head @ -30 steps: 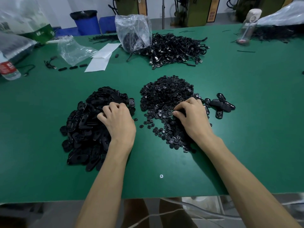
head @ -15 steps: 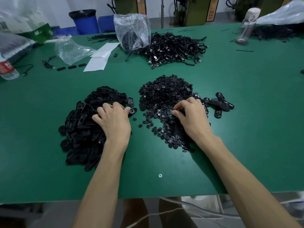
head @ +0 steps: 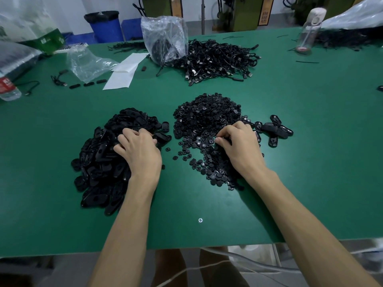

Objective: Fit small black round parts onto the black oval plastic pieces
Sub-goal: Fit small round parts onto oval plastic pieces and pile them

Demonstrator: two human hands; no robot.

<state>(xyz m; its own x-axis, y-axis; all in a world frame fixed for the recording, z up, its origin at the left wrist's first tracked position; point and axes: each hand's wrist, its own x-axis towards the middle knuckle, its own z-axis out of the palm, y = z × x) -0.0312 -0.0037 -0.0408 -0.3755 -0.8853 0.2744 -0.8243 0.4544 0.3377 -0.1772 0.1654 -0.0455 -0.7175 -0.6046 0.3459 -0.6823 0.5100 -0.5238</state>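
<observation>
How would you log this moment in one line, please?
left hand: fingers curled among black oval plastic pieces | right hand: pinching small black round parts

I'm looking down at a wide green bench (head: 310, 154) that fills most of my view, evenly lit with soft shadows. Past its far edge are a white wall (head: 68, 7), a blue bin (head: 104, 27) with a black liner, and olive-green units (head: 238, 15) (cabinets or machines, I can't tell) beside a thin metal pole (head: 203, 15). Blurred floor (head: 31, 266) shows below the near edge.
</observation>
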